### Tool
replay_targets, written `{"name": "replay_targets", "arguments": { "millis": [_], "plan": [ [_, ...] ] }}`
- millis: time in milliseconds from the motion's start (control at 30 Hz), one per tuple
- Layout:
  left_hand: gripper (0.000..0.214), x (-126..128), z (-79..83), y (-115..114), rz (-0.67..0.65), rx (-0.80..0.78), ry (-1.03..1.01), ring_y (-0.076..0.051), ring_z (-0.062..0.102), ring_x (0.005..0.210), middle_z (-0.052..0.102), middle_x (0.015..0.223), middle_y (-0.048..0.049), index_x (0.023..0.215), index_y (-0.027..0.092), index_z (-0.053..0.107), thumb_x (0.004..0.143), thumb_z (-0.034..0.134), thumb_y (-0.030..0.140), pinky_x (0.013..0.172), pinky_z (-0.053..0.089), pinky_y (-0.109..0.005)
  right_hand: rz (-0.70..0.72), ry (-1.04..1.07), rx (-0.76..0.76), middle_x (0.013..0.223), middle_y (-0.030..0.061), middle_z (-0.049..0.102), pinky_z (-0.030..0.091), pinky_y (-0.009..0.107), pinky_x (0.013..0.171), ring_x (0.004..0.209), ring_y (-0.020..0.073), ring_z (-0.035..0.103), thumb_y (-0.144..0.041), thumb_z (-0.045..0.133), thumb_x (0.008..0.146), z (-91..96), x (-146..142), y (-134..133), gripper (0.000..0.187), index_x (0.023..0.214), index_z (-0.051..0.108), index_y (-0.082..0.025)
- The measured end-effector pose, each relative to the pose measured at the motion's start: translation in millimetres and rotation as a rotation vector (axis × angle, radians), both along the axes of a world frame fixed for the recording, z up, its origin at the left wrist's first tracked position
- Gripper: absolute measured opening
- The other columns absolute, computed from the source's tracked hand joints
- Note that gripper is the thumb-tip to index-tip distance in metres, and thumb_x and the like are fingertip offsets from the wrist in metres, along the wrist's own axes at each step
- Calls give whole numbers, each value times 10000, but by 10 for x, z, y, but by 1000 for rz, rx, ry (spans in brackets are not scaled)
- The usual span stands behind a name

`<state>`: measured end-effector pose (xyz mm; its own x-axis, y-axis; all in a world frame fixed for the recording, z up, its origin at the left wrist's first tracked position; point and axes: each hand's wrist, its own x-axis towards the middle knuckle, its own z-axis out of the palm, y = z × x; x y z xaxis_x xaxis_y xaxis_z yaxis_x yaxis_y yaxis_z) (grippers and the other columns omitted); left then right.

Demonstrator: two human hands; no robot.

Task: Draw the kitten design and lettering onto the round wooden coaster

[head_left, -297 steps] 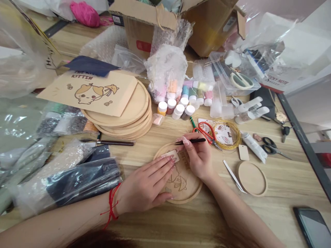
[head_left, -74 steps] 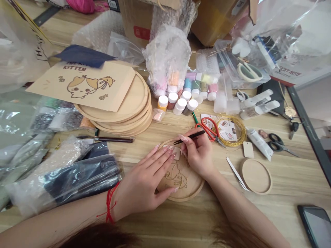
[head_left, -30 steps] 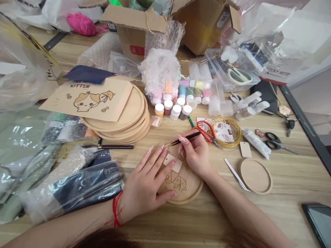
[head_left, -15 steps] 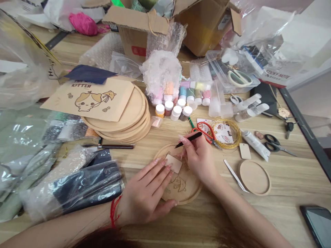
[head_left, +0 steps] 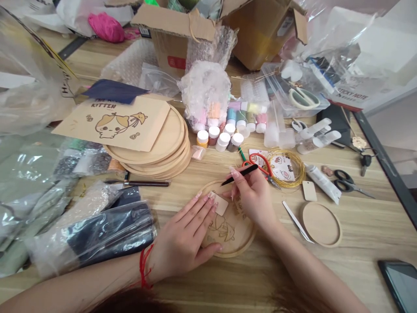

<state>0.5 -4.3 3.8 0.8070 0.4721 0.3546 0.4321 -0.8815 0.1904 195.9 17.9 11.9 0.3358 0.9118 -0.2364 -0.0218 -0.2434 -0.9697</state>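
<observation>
The right hand (head_left: 252, 198) has moved the thin black tool (head_left: 241, 175) back from the small wooden tag (head_left: 219, 203), its fingers pinching the tool above the round wooden tray (head_left: 243, 237). The left hand (head_left: 182, 237) keeps its fingers spread, pressing the tag, which now lies lower on the tray.

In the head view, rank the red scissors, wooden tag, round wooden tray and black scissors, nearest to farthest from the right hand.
From the right hand:
1. Red scissors, just ahead.
2. Wooden tag, to the right.
3. Round wooden tray, lower right.
4. Black scissors, farthest right.
</observation>
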Motion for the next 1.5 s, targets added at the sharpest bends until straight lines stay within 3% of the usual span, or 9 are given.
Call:
{"name": "replay_targets", "arguments": {
  "millis": [267,467,700,800,1100,1500],
  "plan": [
    [621,48,-39,20,18,-33,37,-337,413,1379,490,1421,-241,1364,-31,462,940,525,418,1118,423,-492,-18,-10,42,831,27,646,583,341,492,482,119,485,-502,656,821,-27,26,21,301,847,510,-240],
    [655,54,-42,30,19,-84,49,-334,374,1404,455,1455,-228,1436,1,378,943,524,408,1128,404,-510,-40,-159,164,804,42,675,501,300,500,536,143,544,-435,633,868,-17,-10,-11,218,866,534,-240],
    [712,56,-60,23,10,-113,54,-377,358,1402,437,1452,-272,1412,-59,377,905,555,409,1124,388,-545,131,217,159,687,-30,621,510,286,531,531,126,546,-431,612,886,-12,-252,-68,220,839,510,-241],
    [771,46,-49,18,10,-150,59,-374,348,1409,428,1458,-272,1443,-51,329,886,575,422,1126,391,-528,151,277,124,703,-35,629,507,275,539,530,115,538,-427,602,895,-53,-278,-77,215,843,521,-235],
    [819,17,29,24,8,-251,60,-371,305,1431,396,1489,-251,1463,-9,319,851,620,444,1142,368,-537,141,24,41,592,-62,563,477,269,559,526,132,551,-452,523,939,-181,-278,-113,205,906,529,-250],
    [949,35,45,18,28,-306,67,-371,321,1424,380,1503,-242,1481,12,301,772,704,497,1159,348,-535,117,-11,36,617,-50,583,488,270,553,539,138,564,-491,516,932,-195,-282,-92,246,878,532,-252]
  ]
}}
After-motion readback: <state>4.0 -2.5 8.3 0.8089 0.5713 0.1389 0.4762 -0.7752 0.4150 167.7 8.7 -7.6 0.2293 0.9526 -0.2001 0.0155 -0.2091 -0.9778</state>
